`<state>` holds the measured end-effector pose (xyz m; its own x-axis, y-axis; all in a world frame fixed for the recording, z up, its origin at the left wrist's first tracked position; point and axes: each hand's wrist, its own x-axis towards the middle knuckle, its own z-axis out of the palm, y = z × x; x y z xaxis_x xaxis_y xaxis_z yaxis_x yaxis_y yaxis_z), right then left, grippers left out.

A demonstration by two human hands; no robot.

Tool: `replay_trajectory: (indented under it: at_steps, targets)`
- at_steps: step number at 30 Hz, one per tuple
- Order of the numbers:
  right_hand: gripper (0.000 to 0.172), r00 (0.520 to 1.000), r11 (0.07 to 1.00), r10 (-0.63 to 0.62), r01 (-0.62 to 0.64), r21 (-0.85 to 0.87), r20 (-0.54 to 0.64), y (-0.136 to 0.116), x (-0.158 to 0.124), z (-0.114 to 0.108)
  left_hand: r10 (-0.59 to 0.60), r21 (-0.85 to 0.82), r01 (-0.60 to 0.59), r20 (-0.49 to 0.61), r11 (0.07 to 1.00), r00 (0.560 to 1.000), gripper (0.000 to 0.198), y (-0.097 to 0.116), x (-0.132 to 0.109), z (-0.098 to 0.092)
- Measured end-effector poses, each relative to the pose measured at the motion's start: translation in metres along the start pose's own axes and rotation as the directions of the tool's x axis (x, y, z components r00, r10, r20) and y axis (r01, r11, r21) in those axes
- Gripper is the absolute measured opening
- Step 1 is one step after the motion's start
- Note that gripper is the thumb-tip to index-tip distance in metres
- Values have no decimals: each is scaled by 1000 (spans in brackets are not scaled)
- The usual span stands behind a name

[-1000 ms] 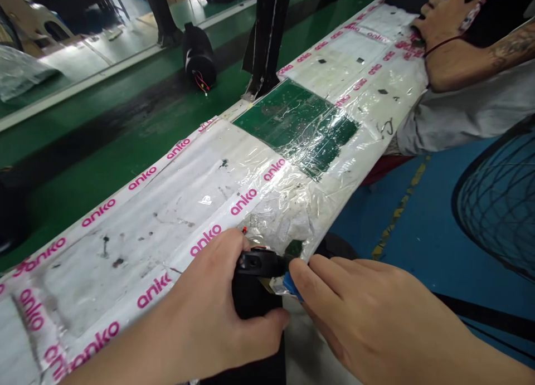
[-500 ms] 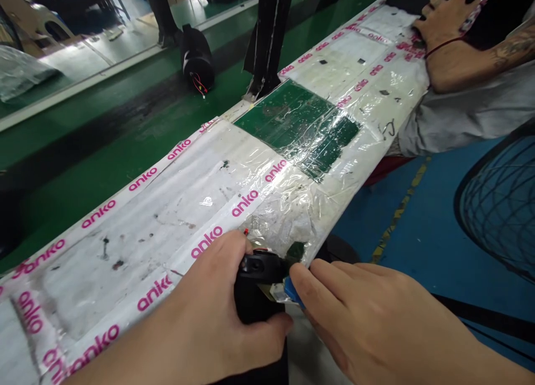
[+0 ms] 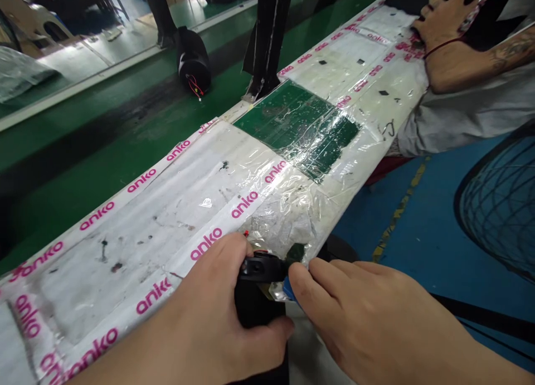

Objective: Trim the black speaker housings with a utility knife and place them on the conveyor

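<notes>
My left hand (image 3: 217, 318) is wrapped around a black device (image 3: 257, 296) at the near edge of the long bench (image 3: 175, 206), thumb pressed against its side. My right hand (image 3: 368, 318) pinches a small blue part (image 3: 288, 288) against the top of that device. A thin red wire tip (image 3: 246, 233) pokes out just above my left fingers. The bench is covered in white paper, clear film and pink "anko" tape.
A green patch (image 3: 296, 123) shows under the film mid-bench. Another person's hand (image 3: 443, 17) and tattooed forearm rest on the far end. A black cylinder with wires (image 3: 192, 59) lies on the green floor. A wire fan guard (image 3: 497, 201) stands at right over blue floor.
Almost nothing has moved. My right fingers have crept slightly left onto the blue part, and the view has shifted a little.
</notes>
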<state>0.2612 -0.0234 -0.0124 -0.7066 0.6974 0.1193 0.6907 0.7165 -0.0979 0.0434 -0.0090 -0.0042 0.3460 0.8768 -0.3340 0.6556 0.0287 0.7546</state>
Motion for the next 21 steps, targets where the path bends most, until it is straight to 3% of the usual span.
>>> replay_trajectory:
  at_steps: [3, 7, 11, 15, 18, 21]
  targets:
    - [58, 999, 999, 27, -28, -31, -21, -2, -1, 3, -38, 13, 38, -18, 999, 999, 30, 4, 2, 3]
    - [56, 994, 998, 53, -56, 33, 91, -1, 0, 4, -65, 36, 65, 6, 997, 998, 29, 8, 5, 5]
    - [41, 976, 984, 33, -69, 163, 213, 4, 6, 3, -10, 61, 11, -22, 998, 1000, 24, 7, 4, 2]
    - [43, 969, 994, 40, -63, 84, 245, 6, 18, -5, 51, 99, -48, -34, 994, 998, 23, 5, 2, 3]
    - [44, 890, 998, 49, -65, 20, 453, 7, 35, -18, 25, 135, -21, -32, 991, 999, 24, 6, 2, 5]
    - [35, 794, 993, -5, -65, 93, 608, 12, 46, -35, 0, 149, 3, -21, 989, 1000, 25, 8, 2, 5]
